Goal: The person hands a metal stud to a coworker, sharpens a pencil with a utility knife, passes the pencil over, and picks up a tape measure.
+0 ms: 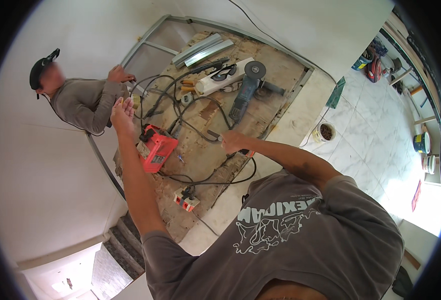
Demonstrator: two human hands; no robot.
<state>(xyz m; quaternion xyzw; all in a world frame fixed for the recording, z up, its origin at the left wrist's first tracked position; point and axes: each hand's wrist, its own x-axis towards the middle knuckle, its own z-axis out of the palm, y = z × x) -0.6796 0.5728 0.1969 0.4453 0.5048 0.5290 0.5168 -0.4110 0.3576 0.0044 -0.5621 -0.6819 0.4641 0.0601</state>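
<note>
My left hand (123, 116) is raised over the left side of a worn wooden board (215, 165), its fingers pinched together; what they hold is too small to name. Close below it stands a red welding machine (159, 148) with black cables. My right hand (234, 142) is closed around a hand tool (214, 134) with a dark flat end, and an orange part shows behind the fist. Beyond that hand lies an angle grinder (245, 95) with a grey disc. Safety glasses (224, 72) rest on a white piece, near yellow-handled tools (188, 87) and a tape measure (186, 99).
A co-worker (83, 100) in a cap stands at the left, hand near the metal frame (150, 45). Metal profiles (203, 50) lie at the far edge. Cables cross the board to a power strip (186, 200). Stairs (125, 245) descend lower left; a bucket (324, 132) stands right.
</note>
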